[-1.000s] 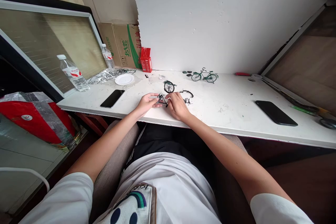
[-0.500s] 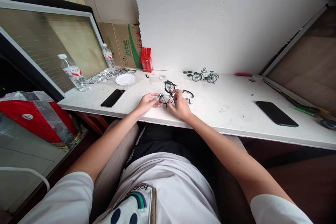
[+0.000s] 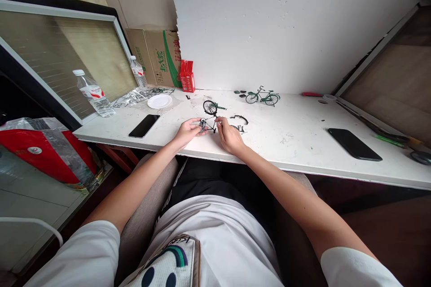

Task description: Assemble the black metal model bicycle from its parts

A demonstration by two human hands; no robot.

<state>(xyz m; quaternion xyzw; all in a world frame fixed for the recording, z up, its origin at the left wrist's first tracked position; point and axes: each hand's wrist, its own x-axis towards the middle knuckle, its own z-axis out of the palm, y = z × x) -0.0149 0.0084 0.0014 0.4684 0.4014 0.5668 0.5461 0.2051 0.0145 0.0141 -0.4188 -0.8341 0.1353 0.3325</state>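
My left hand (image 3: 188,132) is closed on one end of a small black model bicycle frame (image 3: 214,126), its thumb and fingers pinching it just above the table. At the other end of that frame, my right hand (image 3: 230,136) has thumb and forefinger pinched together; the fingertips partly hide what is between them. A black spoked wheel (image 3: 210,107) stands out beyond the frame, and seems joined to it. Behind the wheel lies a green part (image 3: 219,107). A black curved strip (image 3: 241,118) and small dark parts (image 3: 241,129) rest beside my right hand.
A finished-looking green model bicycle (image 3: 264,97) stands near the wall. Phones (image 3: 144,126) (image 3: 354,145) lie to both sides. Leftward are a white plate (image 3: 160,101), water bottles (image 3: 94,95), plastic-wrapped parts, a red box (image 3: 187,76) and a carton (image 3: 158,58).
The wheel has swung to the left along with the frame's end. My right fingers have shifted slightly left and lower, while my left hand has stayed nearly still.
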